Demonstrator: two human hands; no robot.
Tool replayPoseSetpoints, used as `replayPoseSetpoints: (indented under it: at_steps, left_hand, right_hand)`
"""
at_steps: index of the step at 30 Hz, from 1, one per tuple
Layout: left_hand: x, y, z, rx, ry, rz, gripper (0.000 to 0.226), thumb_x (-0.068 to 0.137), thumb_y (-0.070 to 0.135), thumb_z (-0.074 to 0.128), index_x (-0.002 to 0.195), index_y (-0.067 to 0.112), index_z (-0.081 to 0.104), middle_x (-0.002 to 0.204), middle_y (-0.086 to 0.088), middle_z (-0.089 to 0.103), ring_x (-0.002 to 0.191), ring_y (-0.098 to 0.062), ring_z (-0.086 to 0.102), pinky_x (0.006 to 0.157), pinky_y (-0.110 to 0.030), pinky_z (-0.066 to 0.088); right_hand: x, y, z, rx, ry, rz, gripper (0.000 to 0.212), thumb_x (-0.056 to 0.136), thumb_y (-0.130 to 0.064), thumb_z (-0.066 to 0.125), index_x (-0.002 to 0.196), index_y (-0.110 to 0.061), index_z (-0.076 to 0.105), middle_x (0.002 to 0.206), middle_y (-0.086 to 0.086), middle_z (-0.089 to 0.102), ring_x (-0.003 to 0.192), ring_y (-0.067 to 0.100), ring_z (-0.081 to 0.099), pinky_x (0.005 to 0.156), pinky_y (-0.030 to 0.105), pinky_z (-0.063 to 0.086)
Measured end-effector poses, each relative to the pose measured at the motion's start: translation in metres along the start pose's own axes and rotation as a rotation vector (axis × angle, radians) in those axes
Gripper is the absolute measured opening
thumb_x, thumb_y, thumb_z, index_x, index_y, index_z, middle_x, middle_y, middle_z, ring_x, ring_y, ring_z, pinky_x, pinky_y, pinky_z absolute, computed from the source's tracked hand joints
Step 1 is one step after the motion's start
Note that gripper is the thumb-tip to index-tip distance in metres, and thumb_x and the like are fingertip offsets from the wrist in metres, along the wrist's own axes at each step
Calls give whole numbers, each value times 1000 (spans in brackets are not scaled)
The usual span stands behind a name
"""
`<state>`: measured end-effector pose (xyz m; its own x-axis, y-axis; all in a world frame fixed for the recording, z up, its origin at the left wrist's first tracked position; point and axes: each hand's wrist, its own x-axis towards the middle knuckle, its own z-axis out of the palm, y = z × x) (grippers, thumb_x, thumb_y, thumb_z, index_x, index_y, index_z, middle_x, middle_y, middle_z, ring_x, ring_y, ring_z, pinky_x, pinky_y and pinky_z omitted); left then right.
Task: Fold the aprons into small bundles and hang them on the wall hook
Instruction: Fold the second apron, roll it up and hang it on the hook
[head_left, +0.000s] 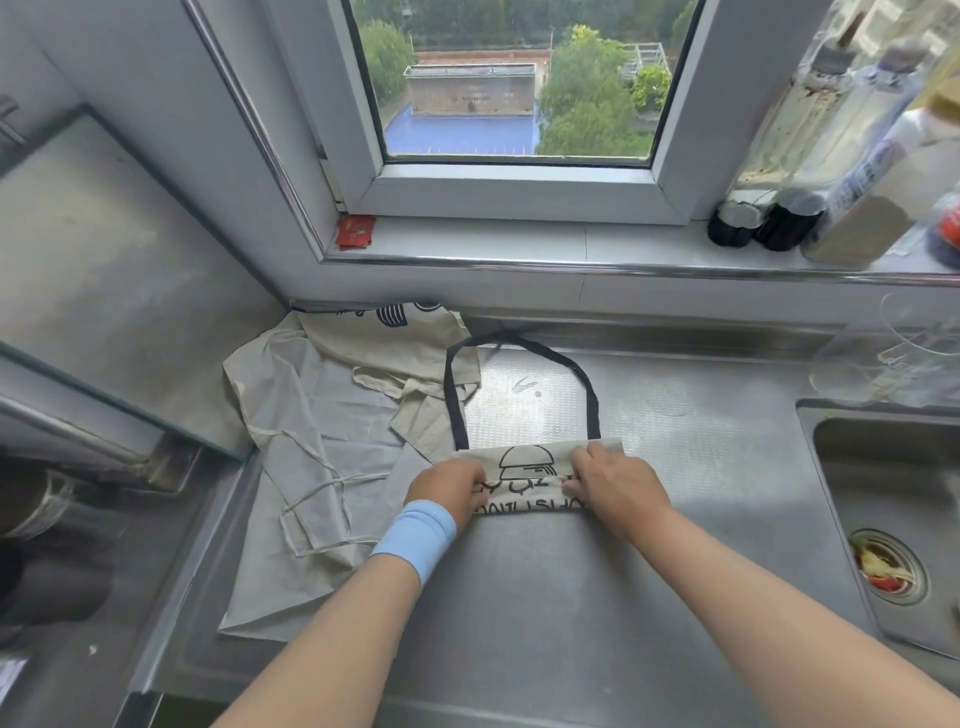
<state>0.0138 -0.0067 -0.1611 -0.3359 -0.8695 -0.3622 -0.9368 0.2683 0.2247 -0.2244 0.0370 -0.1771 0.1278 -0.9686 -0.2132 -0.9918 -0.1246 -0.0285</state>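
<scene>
Folded apron (535, 470): narrow band, long axis running hand to hand, left hand (449, 491) pinching its left end, right hand (615, 483) pinching its right, black neck loop (519, 345) trailing beyond the knuckles; both equally near.

Illegible upside-down lettering — folded apron (524, 457)
</scene>
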Motion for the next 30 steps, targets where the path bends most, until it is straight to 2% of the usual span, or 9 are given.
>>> replayPoseSetpoints:
  at_steps: [5, 7, 10, 15, 18, 20, 24, 28, 30]
  left_hand:
    - [-1, 28, 1, 301, 172, 305, 37, 70, 3, 62, 102, 21, 59, 102, -4, 55, 96, -27, 52, 77, -35, 40]
    - [-3, 38, 7, 347, 152, 394, 33, 75, 3, 58, 106, 16, 58, 107, -8, 56, 100, -30, 54, 79, -38, 42]
    - [-5, 42, 17, 310, 15, 262, 34, 87, 6, 48, 119, 16, 47, 125, -7, 45, 118, -28, 44, 89, -39, 38]
    - [-10, 20, 28, 156, 109, 189, 33, 82, 35, 50, 112, 23, 45, 119, 1, 44, 112, -22, 41, 92, -37, 37]
    - [-9, 1, 32, 100, 130, 248, 36, 86, 42, 55, 116, 23, 45, 120, 4, 43, 113, -20, 40, 97, -32, 36]
    - [-8, -4, 32, 43, 116, 247, 42, 86, 42, 59, 121, 24, 46, 123, 4, 43, 116, -19, 38, 98, -31, 37]
    - [-3, -7, 26, -81, 101, 211, 37, 87, 34, 64, 120, 22, 55, 125, 3, 49, 122, -18, 39, 101, -32, 38]
    - [9, -11, 14, -78, 89, 162, 26, 99, 32, 47, 118, 19, 61, 116, -2, 58, 113, -23, 49, 93, -32, 41]
    - [15, -9, 10, -102, 80, 90, 27, 102, 30, 40, 116, 18, 61, 110, -5, 59, 107, -26, 52, 88, -35, 42]
  right_hand:
    - [7, -2, -3, -111, 110, -130, 36, 70, -33, 82, 91, -16, 59, 85, 5, 56, 74, 27, 55, 60, 38, 43]
    - [8, -8, -5, -54, 165, -147, 33, 61, -15, 83, 83, -16, 59, 80, 5, 53, 67, 26, 52, 52, 36, 40]
    - [3, -24, 0, 87, 169, -60, 30, 62, 5, 73, 78, -13, 57, 77, 7, 50, 62, 27, 52, 43, 32, 30]
    - [-2, -12, 17, 342, 177, 13, 4, 91, -19, 60, 91, -16, 57, 93, 4, 51, 91, 27, 52, 73, 37, 39]
    - [-7, 8, 18, 353, 92, -95, 25, 86, -37, 66, 99, -19, 57, 105, -1, 50, 100, 19, 47, 85, 31, 38]
    - [-10, 14, 12, 297, 30, -155, 34, 80, -44, 69, 103, -20, 57, 108, -2, 49, 101, 17, 47, 84, 29, 39]
    - [-2, 13, 10, 119, 101, -218, 24, 87, -41, 55, 93, -19, 61, 96, 0, 57, 89, 23, 55, 75, 36, 49]
    - [9, 9, 10, -47, 157, -158, 35, 94, -36, 33, 83, -17, 61, 80, 2, 60, 72, 27, 59, 67, 40, 47]
    - [15, 4, 2, -42, 129, -116, 34, 100, -34, 32, 91, -16, 60, 84, 3, 60, 74, 29, 60, 68, 40, 41]
